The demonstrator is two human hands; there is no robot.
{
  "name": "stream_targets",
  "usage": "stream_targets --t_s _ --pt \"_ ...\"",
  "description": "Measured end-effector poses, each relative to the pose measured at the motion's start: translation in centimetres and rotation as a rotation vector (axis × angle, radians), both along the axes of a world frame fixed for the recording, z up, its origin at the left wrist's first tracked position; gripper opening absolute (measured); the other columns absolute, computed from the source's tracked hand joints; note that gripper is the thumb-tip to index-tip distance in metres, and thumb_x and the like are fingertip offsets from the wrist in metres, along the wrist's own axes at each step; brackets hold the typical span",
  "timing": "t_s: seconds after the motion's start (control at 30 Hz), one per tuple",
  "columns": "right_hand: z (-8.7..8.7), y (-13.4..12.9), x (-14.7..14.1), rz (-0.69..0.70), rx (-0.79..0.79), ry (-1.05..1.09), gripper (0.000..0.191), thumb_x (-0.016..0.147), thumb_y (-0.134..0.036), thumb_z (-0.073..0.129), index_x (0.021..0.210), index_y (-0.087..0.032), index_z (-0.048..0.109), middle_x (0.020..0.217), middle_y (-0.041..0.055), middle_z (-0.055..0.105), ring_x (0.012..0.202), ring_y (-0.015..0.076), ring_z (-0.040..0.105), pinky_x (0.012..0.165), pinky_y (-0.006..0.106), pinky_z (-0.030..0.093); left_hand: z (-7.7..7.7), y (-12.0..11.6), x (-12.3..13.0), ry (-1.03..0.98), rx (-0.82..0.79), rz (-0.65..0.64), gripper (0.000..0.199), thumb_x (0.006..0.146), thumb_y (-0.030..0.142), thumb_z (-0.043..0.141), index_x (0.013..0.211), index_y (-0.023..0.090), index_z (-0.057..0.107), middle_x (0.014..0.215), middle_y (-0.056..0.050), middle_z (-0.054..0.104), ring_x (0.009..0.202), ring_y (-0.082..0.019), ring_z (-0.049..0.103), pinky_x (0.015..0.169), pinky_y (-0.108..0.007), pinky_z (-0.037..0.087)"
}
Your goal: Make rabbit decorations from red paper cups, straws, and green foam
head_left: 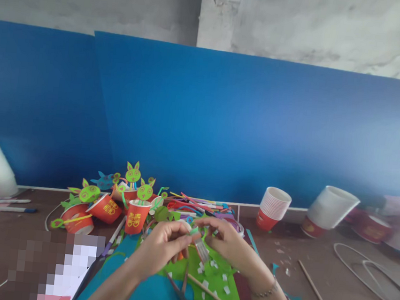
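Note:
My left hand and my right hand meet over green paper near the lower middle. Between their fingertips is a small tape roll, with a clear, shiny strip hanging from it. My left fingers are pinched at its left side. The thumb and forefinger of my right hand touch its upper right. Below my hands lie open scissors and a wooden stick, among small white paper scraps. Blue paper lies under the scissors.
Red paper cups with green cat-like paper faces stand or lean at the back left. Pens and coloured pipe cleaners lie behind my hands. Stacked cups stand at right, near another stick and a white cable.

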State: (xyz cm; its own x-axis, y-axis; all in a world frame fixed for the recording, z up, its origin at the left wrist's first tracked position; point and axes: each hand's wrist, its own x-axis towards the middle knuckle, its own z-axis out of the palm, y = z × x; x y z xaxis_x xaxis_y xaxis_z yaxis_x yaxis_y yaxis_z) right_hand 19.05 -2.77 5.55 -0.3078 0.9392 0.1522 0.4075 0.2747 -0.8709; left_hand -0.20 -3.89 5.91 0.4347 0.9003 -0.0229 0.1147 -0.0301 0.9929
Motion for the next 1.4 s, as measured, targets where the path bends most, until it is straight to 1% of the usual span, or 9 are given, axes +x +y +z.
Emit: stream_targets --t_s 0.1,0.23,0.4,0.53,0.67,0.77,1.03,1.23,1.4 --pt "-0.5 0.1 -0.1 0.109 -0.009 -0.032 0.043 0.062 -0.003 0.048 0.094 -0.020 0.071 0.085 -0.0003 0.068 0.070 0.0133 0.053 0.063 0.023 0.042 0.1 0.0 -0.2 -0.021 -0.019 -0.017 0.036 0.075 0.049 0.062 0.070 0.014 0.060 0.058 0.000 0.058 0.045 -0.006 0.042 0.045 -0.020 0.030" --pt "-1.1 0.2 -0.1 0.130 -0.007 -0.061 0.030 0.062 -0.004 0.048 0.075 -0.018 0.071 0.064 -0.0036 0.058 0.060 0.0100 0.044 0.055 0.020 0.035 0.2 -0.2 -0.2 -0.010 -0.071 -0.044 0.039 0.072 0.052 0.065 0.066 0.013 0.060 0.055 0.000 0.057 0.043 -0.005 0.040 0.043 -0.020 0.028" --pt "-0.8 0.0 0.2 0.121 -0.061 -0.107 0.041 0.060 -0.003 0.049 0.088 -0.020 0.075 0.064 -0.0029 0.059 0.056 0.0097 0.043 0.055 0.021 0.035 0.0 -0.4 -0.1 -0.015 -0.174 -0.135 0.041 0.068 0.053 0.069 0.065 0.014 0.058 0.050 0.000 0.059 0.038 -0.005 0.037 0.040 -0.020 0.023" --pt "-0.7 0.1 0.3 -0.013 0.028 -0.141 0.043 0.058 -0.003 0.051 0.086 -0.023 0.077 0.072 -0.0003 0.058 0.063 0.0117 0.046 0.058 0.022 0.036 0.1 -0.9 0.1 -0.032 -0.207 -0.219 0.039 0.069 0.050 0.070 0.062 0.014 0.057 0.051 0.000 0.060 0.038 -0.004 0.038 0.040 -0.019 0.026" --pt "-0.9 0.4 0.0 -0.067 -0.069 -0.062 0.044 0.059 -0.006 0.050 0.090 -0.021 0.077 0.051 -0.0063 0.038 0.048 0.0079 0.029 0.046 0.021 0.024 -0.3 -1.2 0.3 -0.041 -0.235 -0.279 0.036 0.069 0.047 0.070 0.061 0.014 0.057 0.051 0.000 0.060 0.036 -0.004 0.036 0.039 -0.019 0.025" --pt "-1.2 0.4 -0.5 -0.066 -0.129 0.119 0.044 0.059 -0.009 0.047 0.093 -0.016 0.075 0.047 -0.0086 0.031 0.045 0.0067 0.024 0.044 0.020 0.021 -0.8 -1.1 0.5 -0.014 -0.226 -0.295 0.034 0.070 0.044 0.069 0.059 0.015 0.056 0.050 0.000 0.059 0.036 -0.004 0.035 0.038 -0.019 0.025" --pt "-1.8 0.2 -1.4 -0.005 -0.196 0.291 0.048 0.057 -0.009 0.045 0.098 -0.016 0.069 0.053 -0.0057 0.050 0.046 0.0077 0.038 0.045 0.020 0.028 -0.7 -0.8 0.3 0.074 -0.189 -0.305 0.034 0.069 0.045 0.067 0.059 0.015 0.058 0.050 0.001 0.058 0.037 -0.005 0.035 0.039 -0.020 0.024" --pt "-1.7 0.4 -1.6 -0.010 -0.257 0.361 0.040 0.059 -0.011 0.052 0.094 -0.016 0.070 0.062 -0.0018 0.062 0.051 0.0097 0.049 0.048 0.021 0.036 0.3 -1.4 0.1 0.141 -0.149 -0.380 0.034 0.072 0.044 0.066 0.056 0.015 0.059 0.050 0.002 0.057 0.040 -0.005 0.037 0.040 -0.020 0.025" --pt "-1.0 0.4 -1.4 -0.032 -0.218 0.405 0.027 0.067 -0.022 0.064 0.092 -0.019 0.072 0.073 0.0014 0.069 0.062 0.0144 0.057 0.055 0.025 0.043 -0.1 -1.4 0.5 0.145 -0.152 -0.371 0.033 0.073 0.043 0.066 0.056 0.015 0.059 0.049 0.002 0.057 0.039 -0.005 0.036 0.039 -0.019 0.026"
